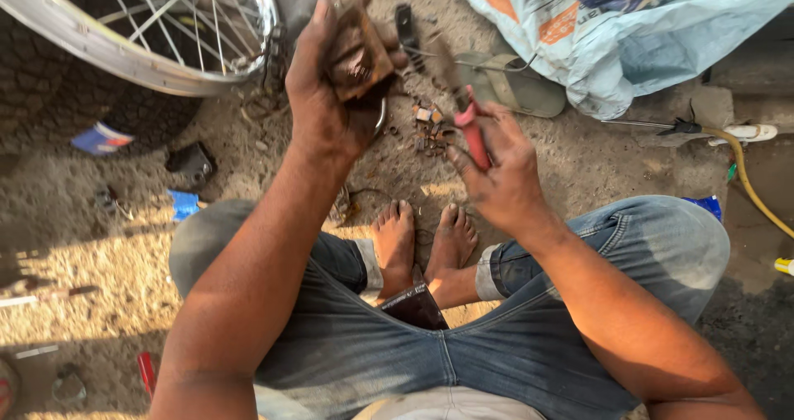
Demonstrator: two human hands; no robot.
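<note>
Two hands raised over dirt ground (579,164), head view only. Left hand (331,97) clamped round rusty brown metal part (357,56), held up near spoked wheel rim (149,56). Right hand (500,176) gripping red-handled tool (467,122), long axis slanting up-left, blurred tip aimed toward part. Tip just right of part; contact unclear. Small rusty bits (428,126) on ground between hands.

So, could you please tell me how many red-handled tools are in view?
2: one red-handled tool gripped in the right hand, and another red handle lying on the ground at lower left. Others may be hidden under the legs.
</note>
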